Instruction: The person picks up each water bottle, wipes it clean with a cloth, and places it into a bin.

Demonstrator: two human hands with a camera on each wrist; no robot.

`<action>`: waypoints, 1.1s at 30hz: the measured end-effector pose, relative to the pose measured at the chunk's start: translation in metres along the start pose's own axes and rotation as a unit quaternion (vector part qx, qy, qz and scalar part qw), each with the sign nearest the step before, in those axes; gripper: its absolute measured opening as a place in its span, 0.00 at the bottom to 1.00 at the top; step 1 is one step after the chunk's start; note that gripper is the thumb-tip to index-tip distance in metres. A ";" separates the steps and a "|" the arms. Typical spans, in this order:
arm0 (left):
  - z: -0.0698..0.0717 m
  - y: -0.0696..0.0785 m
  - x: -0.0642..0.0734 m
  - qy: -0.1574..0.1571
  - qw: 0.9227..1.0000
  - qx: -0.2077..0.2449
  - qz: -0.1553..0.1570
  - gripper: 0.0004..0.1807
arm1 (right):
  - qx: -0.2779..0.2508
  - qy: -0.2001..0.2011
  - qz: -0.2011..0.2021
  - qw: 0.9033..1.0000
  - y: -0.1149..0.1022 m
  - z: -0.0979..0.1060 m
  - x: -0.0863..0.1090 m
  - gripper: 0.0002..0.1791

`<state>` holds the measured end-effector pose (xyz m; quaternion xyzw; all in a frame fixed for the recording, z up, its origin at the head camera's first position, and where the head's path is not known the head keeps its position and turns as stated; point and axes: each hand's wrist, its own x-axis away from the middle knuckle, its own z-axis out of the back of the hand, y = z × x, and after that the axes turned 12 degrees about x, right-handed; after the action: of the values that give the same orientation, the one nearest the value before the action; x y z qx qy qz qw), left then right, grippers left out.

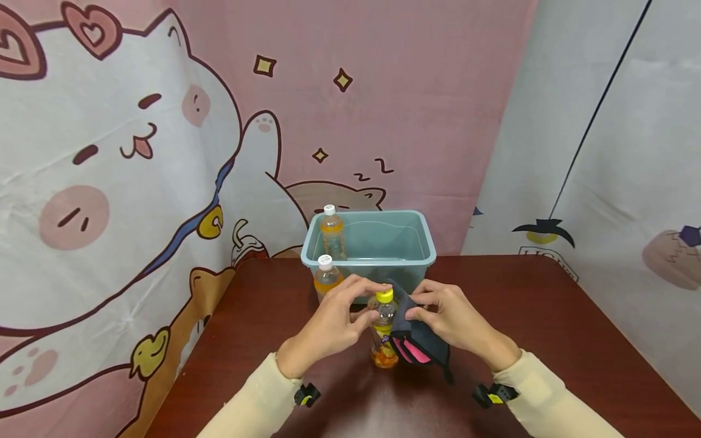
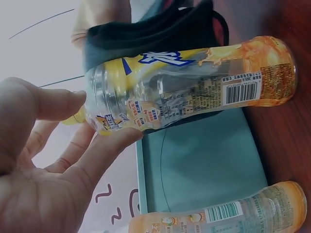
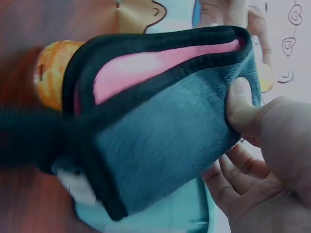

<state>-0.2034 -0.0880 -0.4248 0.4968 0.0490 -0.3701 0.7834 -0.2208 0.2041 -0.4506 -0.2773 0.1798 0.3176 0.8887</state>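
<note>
A clear bottle (image 1: 384,356) with a yellow cap and orange-yellow label stands upright on the table, in front of the bin. My left hand (image 1: 336,319) holds it near the top, with the thumb at the neck and a finger over the cap. In the left wrist view the bottle (image 2: 194,80) shows its barcode and printed label. Against the bottle's right side is a folded dark grey cloth (image 1: 424,337) with black edging and a pink inner side. My right hand (image 1: 460,316) pinches the cloth's upper edge; the right wrist view shows the thumb on the grey cloth (image 3: 165,141).
Behind the hands, a blue-green plastic bin (image 1: 378,263) stands at the table's far edge. One white-capped bottle (image 1: 332,234) is inside it at the left; another white-capped bottle (image 1: 326,281) stands before its front left corner. The brown table (image 1: 263,304) meets printed curtains.
</note>
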 end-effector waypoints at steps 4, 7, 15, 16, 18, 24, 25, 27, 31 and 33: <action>-0.001 -0.001 0.001 -0.007 1.000 0.022 0.020 0.28 | 0.010 -0.021 0.017 1.000 0.009 -0.012 0.005 0.13; -0.002 -0.001 0.001 -0.008 0.999 0.033 0.028 0.28 | 0.011 -0.045 0.022 0.999 0.015 -0.022 0.009 0.11; -0.004 -0.001 -0.001 0.002 1.000 0.017 0.026 0.26 | 0.012 -0.112 0.044 0.993 0.026 -0.048 0.016 0.06; -0.004 -0.001 -0.001 0.004 1.000 0.017 0.025 0.26 | 0.018 -0.115 0.050 0.992 0.027 -0.050 0.016 0.05; -0.004 -0.001 -0.002 0.008 1.000 0.018 0.023 0.25 | 0.029 -0.124 0.061 0.990 0.029 -0.055 0.016 0.04; -0.003 -0.002 -0.003 0.013 1.000 0.016 0.020 0.24 | 0.038 -0.154 0.071 0.985 0.036 -0.064 0.015 0.05; -0.002 -0.002 -0.004 0.013 1.000 0.013 0.020 0.25 | 0.034 -0.157 0.070 0.984 0.037 -0.065 0.015 0.05; -0.001 -0.002 -0.004 0.012 1.000 0.011 0.024 0.27 | 0.022 -0.161 0.070 0.984 0.039 -0.065 0.015 0.04; 0.000 -0.001 -0.004 0.009 1.000 0.009 0.027 0.30 | -0.004 -0.151 0.057 0.987 0.041 -0.064 0.015 0.05; 0.001 -0.001 -0.004 0.005 1.000 0.012 0.025 0.30 | -0.015 -0.142 0.042 0.989 0.040 -0.062 0.015 0.07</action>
<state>-0.2074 -0.0867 -0.4229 0.5092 0.0362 -0.3483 0.7862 -0.2450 0.1988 -0.5217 -0.2350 0.0581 0.3936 0.8868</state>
